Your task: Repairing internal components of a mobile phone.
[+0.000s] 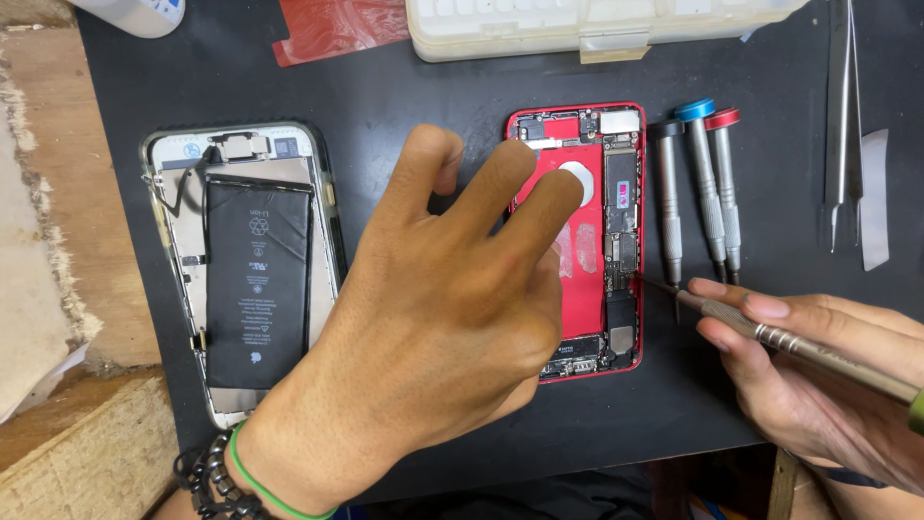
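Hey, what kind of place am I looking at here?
Most likely a phone repair bench. Two opened phones lie on a black mat: a red phone housing and a silver phone with a black battery. Three precision screwdrivers and tweezers sit alongside.

A black rectangular battery label [258, 284] with pale print lay in the silver phone shell left of the red phone shell [583, 289]. A small pink sticker [623, 194] sat on the red shell's circuit board.
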